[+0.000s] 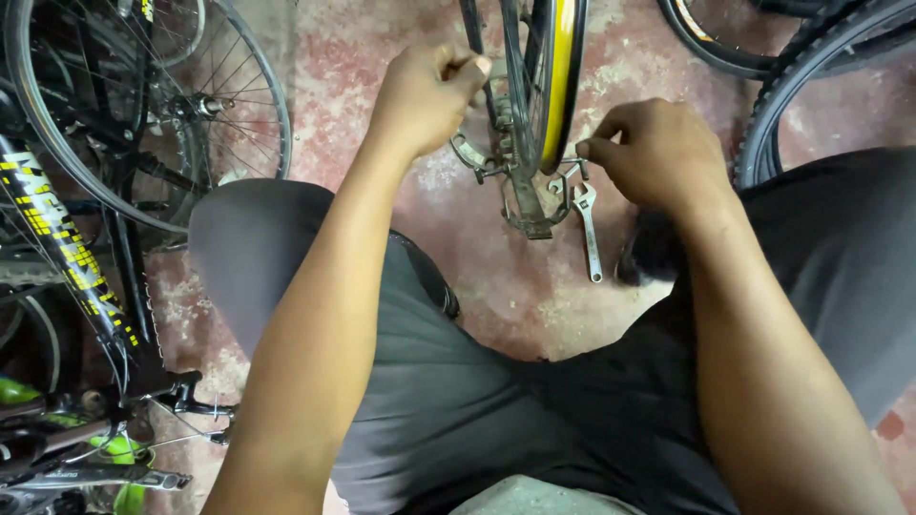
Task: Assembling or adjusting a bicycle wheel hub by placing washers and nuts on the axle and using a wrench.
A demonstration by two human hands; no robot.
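I am crouching over a yellow-rimmed wheel (558, 76) standing upright on the red floor (363, 86), knees spread to either side so both arms reach its axle. My left hand (427, 95) is closing in a fist on the wheel's left side, near the sprocket (469, 153); its grip is tight, apparently steadying the wheel, though what it has hold of is hidden by the fingers. My right hand (658, 153) is pinching, thumb against forefinger, at the axle end (572, 164) on the right side; the small part in that grip is too small to identify. A wrench (587, 224) is lying on the floor just below the axle, untouched but within easy reach. Other bicycles (114, 143) are standing close by on my left, and tyres (801, 67) on my right.
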